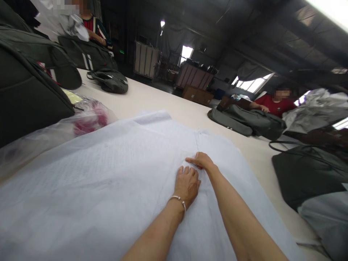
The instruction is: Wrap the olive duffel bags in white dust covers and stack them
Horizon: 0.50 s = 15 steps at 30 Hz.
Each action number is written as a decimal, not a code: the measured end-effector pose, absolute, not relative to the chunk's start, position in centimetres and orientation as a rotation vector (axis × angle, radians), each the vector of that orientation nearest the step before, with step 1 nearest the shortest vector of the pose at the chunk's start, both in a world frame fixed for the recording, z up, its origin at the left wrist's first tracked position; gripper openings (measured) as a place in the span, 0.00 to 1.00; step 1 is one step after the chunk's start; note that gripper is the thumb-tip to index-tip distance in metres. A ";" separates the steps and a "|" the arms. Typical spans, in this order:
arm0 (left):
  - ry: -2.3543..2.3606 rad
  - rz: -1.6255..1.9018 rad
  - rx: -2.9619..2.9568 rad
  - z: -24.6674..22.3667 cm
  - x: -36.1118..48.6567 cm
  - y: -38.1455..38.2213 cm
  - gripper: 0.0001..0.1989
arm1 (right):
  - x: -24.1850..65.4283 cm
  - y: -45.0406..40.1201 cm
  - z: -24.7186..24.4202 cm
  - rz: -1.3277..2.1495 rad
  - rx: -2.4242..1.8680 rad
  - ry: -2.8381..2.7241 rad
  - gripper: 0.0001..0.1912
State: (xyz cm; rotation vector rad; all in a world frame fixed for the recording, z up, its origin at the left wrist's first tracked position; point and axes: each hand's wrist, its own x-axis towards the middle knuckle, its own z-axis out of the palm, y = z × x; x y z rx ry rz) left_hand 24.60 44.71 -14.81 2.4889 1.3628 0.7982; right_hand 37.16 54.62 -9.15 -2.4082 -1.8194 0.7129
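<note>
A large, thin white fabric sheet (116, 195) covers the table in front of me, with faint rows of print showing in its left part. My left hand (187, 183), with a silver bangle at the wrist, lies on the sheet with fingers stretched forward. Just beyond it, my right hand (202, 160) is closed at a fold in the fabric. One of its digits points left, the others curl down against the cloth, and their tips are hidden. A seam or crease runs away from the right hand towards the sheet's far edge.
Dark green bags (29, 83) are heaped at left beside clear plastic with a pink item (92, 119). More dark bags lie on the pale table (152, 94) at far right and near right (307, 174). One person (95, 29) stands back left, another in red (280, 105) at right.
</note>
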 end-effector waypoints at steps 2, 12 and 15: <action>1.371 0.787 2.502 -14.7 24.5 44.7 0.11 | 37.4 54.3 -8.7 0.764 -2.389 -1.772 0.26; 1.416 0.717 2.534 -13.6 24.2 44.4 0.12 | 39.7 37.1 -3.7 0.310 -1.992 -1.636 0.15; 1.426 0.639 2.532 -13.0 24.2 44.6 0.16 | 41.3 25.2 -4.0 0.284 -1.976 -1.639 0.16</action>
